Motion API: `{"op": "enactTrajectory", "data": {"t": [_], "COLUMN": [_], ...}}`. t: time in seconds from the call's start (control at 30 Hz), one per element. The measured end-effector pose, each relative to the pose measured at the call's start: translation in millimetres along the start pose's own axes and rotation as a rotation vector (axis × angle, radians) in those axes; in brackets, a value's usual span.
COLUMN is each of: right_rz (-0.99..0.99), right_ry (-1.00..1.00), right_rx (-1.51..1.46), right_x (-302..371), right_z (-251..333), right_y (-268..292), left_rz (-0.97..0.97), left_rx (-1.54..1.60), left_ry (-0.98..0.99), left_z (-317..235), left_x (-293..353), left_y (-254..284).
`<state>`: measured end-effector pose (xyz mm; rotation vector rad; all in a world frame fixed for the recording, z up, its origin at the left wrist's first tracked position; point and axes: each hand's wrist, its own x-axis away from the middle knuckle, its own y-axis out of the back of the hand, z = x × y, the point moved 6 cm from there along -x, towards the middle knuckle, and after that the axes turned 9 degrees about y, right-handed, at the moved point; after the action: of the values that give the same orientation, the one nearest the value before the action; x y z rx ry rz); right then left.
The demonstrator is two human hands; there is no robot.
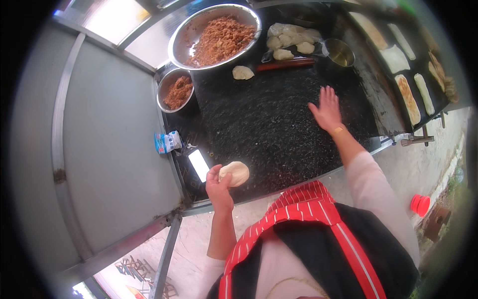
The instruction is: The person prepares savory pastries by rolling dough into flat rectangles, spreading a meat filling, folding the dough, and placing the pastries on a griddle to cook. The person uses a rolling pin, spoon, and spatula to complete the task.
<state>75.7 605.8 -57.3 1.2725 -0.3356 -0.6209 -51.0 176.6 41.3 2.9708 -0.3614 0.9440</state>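
A flattened round of pale dough (238, 174) is gripped in my left hand (219, 189), near the front left edge of the black speckled worktop (269, 119). My right hand (327, 110) lies palm down with fingers stretched out on the right part of the worktop, with nothing in it. Another piece of dough (243, 73) sits alone toward the back. Behind it to the right lies a dark red rolling pin (286, 64), in front of a plastic bag (298, 34) with several dough pieces in and beside it.
A large metal bowl (174, 47) and a smaller bowl (160, 94) hold reddish-brown filling. A metal bowl of yellowish liquid (341, 53) stands near the griddle (398, 79), which carries several long flat breads. A lit phone (199, 165) and a blue-white packet (168, 142) lie at the left edge.
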Motion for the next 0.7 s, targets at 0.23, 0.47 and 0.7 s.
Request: {"op": "enactTrajectory", "data": {"t": [0.23, 0.47, 0.7], "right_rz": [0.334, 0.001, 0.194], "right_ry": [0.533, 0.25, 0.705], "right_rx": [-0.863, -0.147, -0.024], "right_x": [57.2, 59.7, 69.0], "right_z": [211.4, 41.2, 150.3], "right_y": [-31.4, 22.3, -44.9], "left_rz": [0.316, 0.048, 0.589], "left_rx": [0.169, -0.949, -1.597], "left_ry": [-0.073, -0.743, -0.93], "left_z": [-18.9, 4.1, 57.0], "left_x": [-34.3, -59.7, -42.8], "left_y": [-133.3, -190.0, -272.5]}}
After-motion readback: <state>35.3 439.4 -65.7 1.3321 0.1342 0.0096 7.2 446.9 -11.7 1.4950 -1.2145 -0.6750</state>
